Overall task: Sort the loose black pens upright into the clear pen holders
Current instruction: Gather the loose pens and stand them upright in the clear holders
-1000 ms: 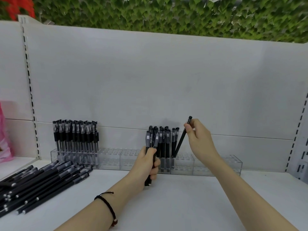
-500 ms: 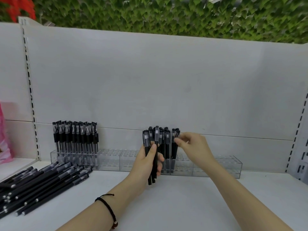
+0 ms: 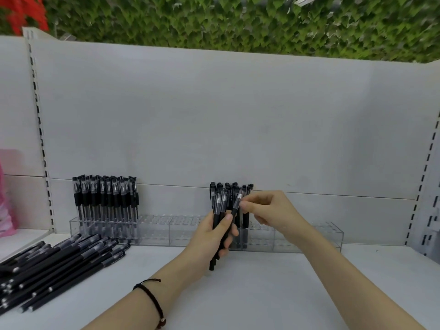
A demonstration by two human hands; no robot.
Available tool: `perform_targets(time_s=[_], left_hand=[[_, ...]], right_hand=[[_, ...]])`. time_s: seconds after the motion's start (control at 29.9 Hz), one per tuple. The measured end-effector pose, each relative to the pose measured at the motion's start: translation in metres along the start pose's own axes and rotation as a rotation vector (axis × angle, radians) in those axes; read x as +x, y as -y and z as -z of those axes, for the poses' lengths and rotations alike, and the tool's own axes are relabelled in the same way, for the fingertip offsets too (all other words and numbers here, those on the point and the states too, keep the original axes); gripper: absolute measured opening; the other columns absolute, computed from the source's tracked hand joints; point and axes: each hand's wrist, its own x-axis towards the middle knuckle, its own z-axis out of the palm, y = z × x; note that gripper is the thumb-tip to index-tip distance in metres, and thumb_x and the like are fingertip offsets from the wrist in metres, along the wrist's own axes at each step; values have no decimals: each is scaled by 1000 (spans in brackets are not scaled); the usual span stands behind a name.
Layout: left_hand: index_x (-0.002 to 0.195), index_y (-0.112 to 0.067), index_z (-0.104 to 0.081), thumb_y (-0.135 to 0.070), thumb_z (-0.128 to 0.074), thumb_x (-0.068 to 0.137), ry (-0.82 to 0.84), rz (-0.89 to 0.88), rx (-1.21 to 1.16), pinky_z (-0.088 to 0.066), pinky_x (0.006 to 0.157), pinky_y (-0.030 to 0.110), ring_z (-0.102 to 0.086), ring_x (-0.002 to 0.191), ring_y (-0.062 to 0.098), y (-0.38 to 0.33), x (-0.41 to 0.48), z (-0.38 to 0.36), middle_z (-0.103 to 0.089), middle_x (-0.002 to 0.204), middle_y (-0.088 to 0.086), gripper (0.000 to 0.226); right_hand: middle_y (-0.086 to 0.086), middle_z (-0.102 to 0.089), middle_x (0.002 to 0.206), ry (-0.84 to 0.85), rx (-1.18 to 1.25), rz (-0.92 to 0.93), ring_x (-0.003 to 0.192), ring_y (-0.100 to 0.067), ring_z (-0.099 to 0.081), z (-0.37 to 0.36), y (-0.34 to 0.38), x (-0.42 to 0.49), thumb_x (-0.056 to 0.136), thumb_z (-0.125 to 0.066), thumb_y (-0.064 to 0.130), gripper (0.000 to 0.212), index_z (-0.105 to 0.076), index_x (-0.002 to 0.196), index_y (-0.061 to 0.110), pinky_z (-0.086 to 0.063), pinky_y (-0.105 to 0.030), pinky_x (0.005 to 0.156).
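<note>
Our left hand (image 3: 209, 236) is curled round a bunch (image 3: 217, 211) of black pens, held upright just in front of the holders (image 3: 181, 232), with the lower ends sticking out below the fist, above the shelf (image 3: 262, 294). Our right hand (image 3: 271, 210) has its fingers (image 3: 245, 206) closed in a pinch on the clear upper part of one pen (image 3: 238, 200). That pen leans to the right at the top, and its lower end sits in the left hand with the bunch.

The holders form a clear row along the back panel (image 3: 214, 115). At the row's left end a dense block of pens (image 3: 104, 198) stands upright. Near the middle, right behind our hands, a second group (image 3: 234, 186) stands upright; the hands hide its lower parts. The sections between the two groups and at the right end hold no pens that we can see.

On the shelf to the left lies a pile (image 3: 59, 258) of loose pens, lying roughly parallel, well apart from our hands.

A dark cord bracelet (image 3: 152, 298) circles the left wrist. Something pink (image 3: 4, 206) shows at the left edge, and green leaves (image 3: 238, 20) fill the top.
</note>
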Motion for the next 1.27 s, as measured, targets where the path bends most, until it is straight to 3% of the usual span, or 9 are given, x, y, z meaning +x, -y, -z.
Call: perform_targets(time_s=[0.1, 0.2, 0.33, 0.44, 0.64, 0.74, 0.9, 1.07, 1.27], left_hand=[[105, -8, -53, -25, -47, 101, 20, -3, -6, -32, 42, 21, -42, 47, 8, 0, 0, 2, -58, 62, -5, 18], [113, -7, -55, -24, -51, 98, 13, -10, -31, -33, 42, 22, -45, 52, 10, 3, 2, 2, -61, 76, 2, 23], [114, -12, -58, -26, -54, 96, 10, 20, -45, -42, 45, 24, -58, 58, 13, 4, 3, 4, -71, 86, 3, 23], [116, -21, -60, -27, -51, 98, -11, 101, -117, -49, 44, 26, -67, 64, 15, 5, 2, 2, -75, 91, 3, 21], [118, -22, -58, -36, -48, 99, -119, 123, 2, -25, 39, 19, -30, 43, 7, 11, 7, 9, -45, 56, -6, 25], [107, -15, -53, -42, -44, 99, -153, 160, -5, -20, 40, 20, -24, 43, 8, 7, 10, 6, -38, 52, -7, 30], [58, -12, -36, -30, -31, 99, -113, 279, -107, -15, 35, 19, -19, 36, 9, -1, 11, 3, -28, 44, -3, 45], [86, -12, -33, -15, -34, 100, -143, 163, -162, -17, 36, 17, -26, 37, 8, -2, 9, 4, -41, 53, -2, 14], [96, -13, -37, -14, -39, 101, -116, 149, -173, -18, 36, 17, -28, 41, 9, 1, 9, 4, -46, 56, -2, 5]], right_hand=[[-18, -71, 84, -6, 77, -76, 48, -12, -44, 1, -3, 1, 81, -76, 20, 15, -75, 88, 7, -29, -19, 42], [-16, -73, 91, -2, 138, -106, 48, -11, -46, 2, -5, 3, 82, -74, 20, 17, -75, 89, 4, -28, -21, 41], [-11, -72, 85, -30, 160, -114, 46, -10, -47, -1, -6, 5, 86, -71, 17, 14, -72, 91, 4, -27, -19, 38], [-8, -66, 74, -220, 299, -57, 40, -8, -43, 9, 1, 10, 88, -66, 8, 4, -67, 88, 4, -25, -17, 36], [11, -49, 50, -600, 237, 113, 46, -6, -38, 38, -1, 14, 85, -64, 5, 15, -62, 74, 14, -35, -20, 50], [12, -57, 59, -583, 106, 139, 51, -1, -48, 32, -8, 16, 84, -68, 9, 14, -64, 74, 18, -40, -24, 59], [10, -64, 75, -518, -111, 174, 54, 3, -50, 19, -15, 18, 84, -68, 12, 14, -62, 76, 23, -40, -14, 57], [11, -64, 75, -543, -195, 213, 51, 4, -49, 19, -10, 21, 84, -67, 14, 10, -62, 79, 21, -37, -9, 54], [13, -62, 69, -469, -304, 159, 53, -3, -48, 16, -21, 23, 84, -68, 20, 7, -64, 79, 22, -40, -22, 60]])
